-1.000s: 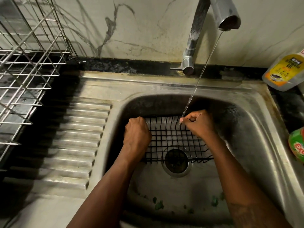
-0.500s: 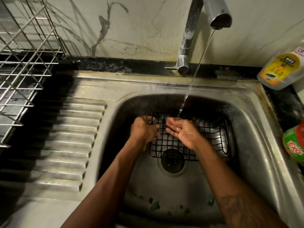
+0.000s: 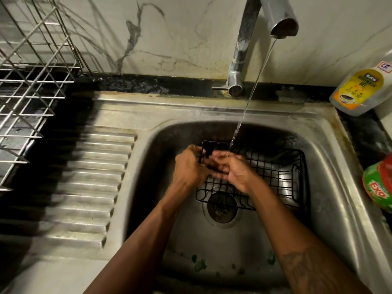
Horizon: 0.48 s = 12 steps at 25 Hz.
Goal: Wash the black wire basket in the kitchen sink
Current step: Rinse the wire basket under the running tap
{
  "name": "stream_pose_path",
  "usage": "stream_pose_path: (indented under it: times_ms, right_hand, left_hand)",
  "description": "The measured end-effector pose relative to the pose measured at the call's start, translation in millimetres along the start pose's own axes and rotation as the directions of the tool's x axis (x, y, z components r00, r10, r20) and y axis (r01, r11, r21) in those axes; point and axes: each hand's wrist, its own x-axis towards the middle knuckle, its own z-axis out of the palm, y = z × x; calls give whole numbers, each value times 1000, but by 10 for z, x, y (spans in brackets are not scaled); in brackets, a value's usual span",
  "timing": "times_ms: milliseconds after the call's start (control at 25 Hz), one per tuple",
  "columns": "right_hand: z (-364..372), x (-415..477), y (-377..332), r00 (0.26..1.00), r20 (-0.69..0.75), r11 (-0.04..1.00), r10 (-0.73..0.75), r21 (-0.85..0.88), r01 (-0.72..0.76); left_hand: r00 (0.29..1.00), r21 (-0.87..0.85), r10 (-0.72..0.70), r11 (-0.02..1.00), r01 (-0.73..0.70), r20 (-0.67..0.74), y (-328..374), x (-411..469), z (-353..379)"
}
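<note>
The black wire basket (image 3: 273, 166) lies in the steel sink (image 3: 212, 115), its near edge over the drain (image 3: 221, 205). A thin stream of water (image 3: 254, 81) runs from the tap (image 3: 282, 20) and lands on my fingers at the basket's left end. My left hand (image 3: 188, 168) curls around the basket's raised left rim. My right hand (image 3: 235, 172) lies flat over the wires with fingers stretched towards the left hand, touching it, wet under the stream. Both hands hide the basket's left part.
A steel dish rack (image 3: 31, 81) stands at the left above the ribbed draining board (image 3: 84, 177). A dishwash gel bottle (image 3: 358, 90) and a green-red Exo tub (image 3: 379, 187) sit on the right counter. Green scraps (image 3: 199, 265) lie at the sink's front.
The basket has gone from standing upright between both hands to lying flat on the sink floor. My right hand opened and moved left against my left hand under the water.
</note>
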Motion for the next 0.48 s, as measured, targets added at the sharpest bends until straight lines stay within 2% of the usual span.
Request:
stream_pose_path:
  times_ms: [80,120,160,200,280,320,360,400,480]
  right_hand:
    - [38,-115,35,970,107,939,218,-296,-178]
    - [15,-133,27,958,115,907,263,-368,-205]
    - [-20,-121,3,966,105,920,235,-344,-187]
    - [-60,-82,-27,986,72,962,150,-241,-128]
    - [-129,5,-121,995,-95,999,-37,35,41]
    - [-135,32,-142,985,-154,989,-75,114,93]
    - [-125,27,-141,985,-163,987,-64,136,86]
    - [-110,-6,-109,992,-125,996,1,92,11]
    - [-71,-128,-39,968,8,951,249,-190,-243]
  left_hand:
    - [999,-41,-43,998,43,-7,-17,21,-26]
    - [998,-68,-56,996,56,1,-20,19,-35]
    - [998,-89,-59,994,59,10,-20,13,-33]
    - [998,-106,-55,993,57,18,-18,3,-29]
    - [998,-111,-50,992,54,39,-20,-1,-21]
    - [998,-104,-52,993,56,44,-25,10,-19]
    - [997,-102,-68,992,72,42,-28,22,-25]
    - [995,-113,-92,989,95,31,-40,35,-28]
    - [990,-139,-141,981,137,-17,-89,86,-42]
